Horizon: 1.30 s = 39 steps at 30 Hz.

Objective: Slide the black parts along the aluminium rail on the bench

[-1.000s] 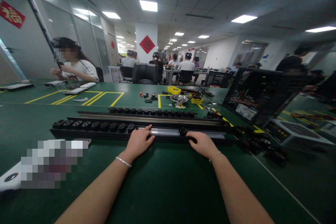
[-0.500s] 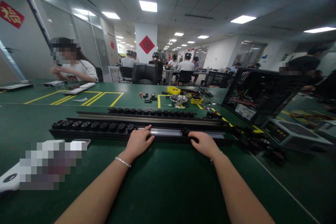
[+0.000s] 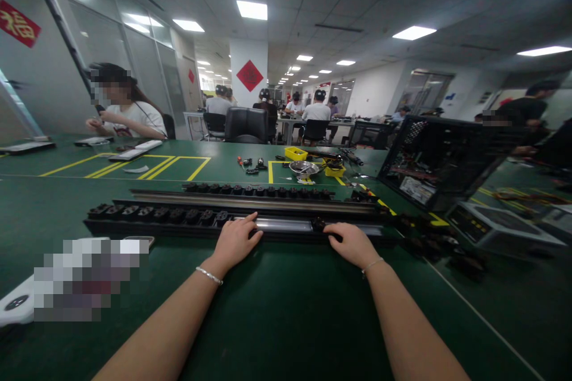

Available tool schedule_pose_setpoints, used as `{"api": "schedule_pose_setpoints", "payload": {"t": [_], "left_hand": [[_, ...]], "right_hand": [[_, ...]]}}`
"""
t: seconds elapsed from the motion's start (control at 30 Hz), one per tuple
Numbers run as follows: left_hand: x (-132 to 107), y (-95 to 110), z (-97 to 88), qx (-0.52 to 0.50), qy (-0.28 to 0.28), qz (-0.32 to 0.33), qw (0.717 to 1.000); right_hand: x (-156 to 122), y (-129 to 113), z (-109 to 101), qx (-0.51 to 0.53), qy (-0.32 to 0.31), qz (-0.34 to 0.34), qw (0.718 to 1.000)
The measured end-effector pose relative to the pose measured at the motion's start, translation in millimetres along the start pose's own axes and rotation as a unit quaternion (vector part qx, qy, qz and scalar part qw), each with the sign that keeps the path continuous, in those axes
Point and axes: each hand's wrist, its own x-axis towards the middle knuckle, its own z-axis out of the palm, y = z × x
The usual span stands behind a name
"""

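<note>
A long black rail lies across the bench before me, with a bright inner channel showing between my hands. Black socket-like modules line its left part in a row. At the right end of that row my left hand rests on the rail, fingers spread, beside the last module. Farther right, a single black module sits in the channel, and the curled fingers of my right hand hold its right side. Those fingertips are partly hidden.
Behind lie a second rail and another row of modules. A metal bowl, yellow bin and open computer case stand farther back. Loose black parts are at right, a pixelated white device at left. A person sits across.
My right hand and the single module have shifted slightly right along the channel. My left hand has stayed put. The person at the left has lowered one hand.
</note>
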Motion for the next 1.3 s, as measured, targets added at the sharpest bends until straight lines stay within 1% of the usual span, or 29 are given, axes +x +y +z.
{"api": "schedule_pose_setpoints", "payload": {"t": [0.17, 0.23, 0.33, 0.4, 0.5, 0.6, 0.67, 0.77, 0.93, 1.13, 1.3], "left_hand": [[0, 0, -0.8, -0.001, -0.002, -0.001, 1.000], [0, 0, -1.0, -0.003, 0.000, -0.002, 1.000], [0, 1, -1.1, -0.006, 0.000, -0.003, 1.000], [0, 1, -1.2, -0.008, -0.001, -0.002, 1.000], [0, 1, -1.2, -0.015, 0.001, -0.002, 1.000], [0, 2, -1.5, -0.020, 0.001, -0.007, 1.000], [0, 2, -1.8, -0.017, 0.000, -0.009, 1.000], [0, 2, -2.0, -0.010, 0.001, -0.008, 1.000], [-1, 1, -1.2, -0.007, 0.007, -0.007, 1.000], [-1, 1, -0.3, -0.005, 0.005, -0.004, 1.000], [0, 1, -1.4, -0.004, 0.005, -0.001, 1.000]], "right_hand": [[-1, 2, -1, 0.012, 0.008, 0.009, 1.000], [-2, 3, -1, 0.018, 0.021, -0.001, 1.000], [-3, 5, 1, 0.027, 0.064, -0.027, 0.997], [-2, 5, 4, 0.038, 0.101, -0.027, 0.994], [3, -1, 12, 0.059, 0.160, 0.028, 0.985], [11, -15, 23, 0.071, 0.204, 0.127, 0.968], [16, -25, 29, 0.056, 0.193, 0.180, 0.963], [20, -35, 34, 0.024, 0.170, 0.212, 0.962], [21, -36, 35, 0.013, 0.165, 0.223, 0.961], [20, -36, 34, 0.014, 0.176, 0.220, 0.959], [20, -35, 32, 0.017, 0.168, 0.221, 0.961]]}}
